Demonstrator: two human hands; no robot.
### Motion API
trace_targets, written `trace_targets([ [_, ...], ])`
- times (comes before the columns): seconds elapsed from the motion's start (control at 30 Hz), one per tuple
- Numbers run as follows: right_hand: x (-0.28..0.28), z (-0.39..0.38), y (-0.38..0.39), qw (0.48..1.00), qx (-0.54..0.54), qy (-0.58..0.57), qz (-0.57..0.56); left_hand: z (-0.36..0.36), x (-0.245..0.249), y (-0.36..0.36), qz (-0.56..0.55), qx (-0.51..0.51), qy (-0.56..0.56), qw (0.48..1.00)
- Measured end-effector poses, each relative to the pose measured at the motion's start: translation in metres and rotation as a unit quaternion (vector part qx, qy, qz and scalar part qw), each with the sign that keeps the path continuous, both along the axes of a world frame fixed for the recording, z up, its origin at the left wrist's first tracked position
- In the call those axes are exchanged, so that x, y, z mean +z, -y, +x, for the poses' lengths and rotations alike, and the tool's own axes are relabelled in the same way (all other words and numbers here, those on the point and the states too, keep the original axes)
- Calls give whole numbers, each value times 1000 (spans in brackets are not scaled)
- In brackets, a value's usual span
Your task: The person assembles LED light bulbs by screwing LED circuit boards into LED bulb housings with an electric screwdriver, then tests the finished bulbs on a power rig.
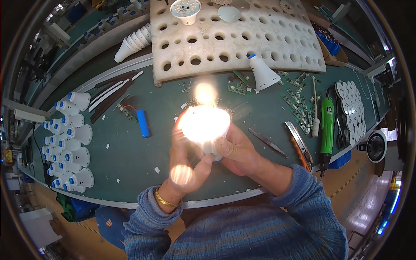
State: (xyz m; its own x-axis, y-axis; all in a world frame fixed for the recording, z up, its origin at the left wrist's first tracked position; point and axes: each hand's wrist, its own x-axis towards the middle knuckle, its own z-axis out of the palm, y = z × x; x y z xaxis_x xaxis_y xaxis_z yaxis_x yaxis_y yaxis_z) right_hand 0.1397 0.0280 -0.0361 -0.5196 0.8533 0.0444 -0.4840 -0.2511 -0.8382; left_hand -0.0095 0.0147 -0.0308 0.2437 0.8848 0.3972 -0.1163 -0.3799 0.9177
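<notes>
A brightly lit bulb [205,124] is held between both hands over the green bench; its glare hides its face and some fingertips. My left hand [185,167] is closed around its left side, with a gold bracelet at the wrist. On the right side my right hand [237,149] grips it, thumb against the lower white housing. Behind the hands, small loose parts lie on the bench. A white bulb housing [263,74] with a blue cap leans near the foam board, and a blue cylindrical cell [142,124] with a red wire lies to the left.
White housings [69,143] fill the left side. A holed foam board [238,37] stands at the back. To the right are tweezers [269,143], a utility knife [299,145], a green electric screwdriver [326,130], circuit boards [299,104] and stacked round discs [350,110].
</notes>
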Motion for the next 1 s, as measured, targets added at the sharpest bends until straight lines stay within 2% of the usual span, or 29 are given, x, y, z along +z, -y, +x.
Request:
trace_targets([
  [0.2, -2, -2, 1, 999, -12, 36, -6, 1, -1, 3, 15, 26, -10, 999],
  [0.4, -11, 2, 2, 997, -19, 71, -2, -4, 2, 3, 56, 86, -139, 985],
  [0.5, -8, 0, 0, 998, -21, 67, 10, -4, 1, 3, 49, 81, -131, 987],
  [0.67, 8, 2, -2, 998, 1, 55, -18, -1, -1, 3, -6, 35, -31, 999],
  [1.0, 0, 0, -1, 999, -5, 37, -7, -1, 1, 2, 18, 45, -68, 996],
])
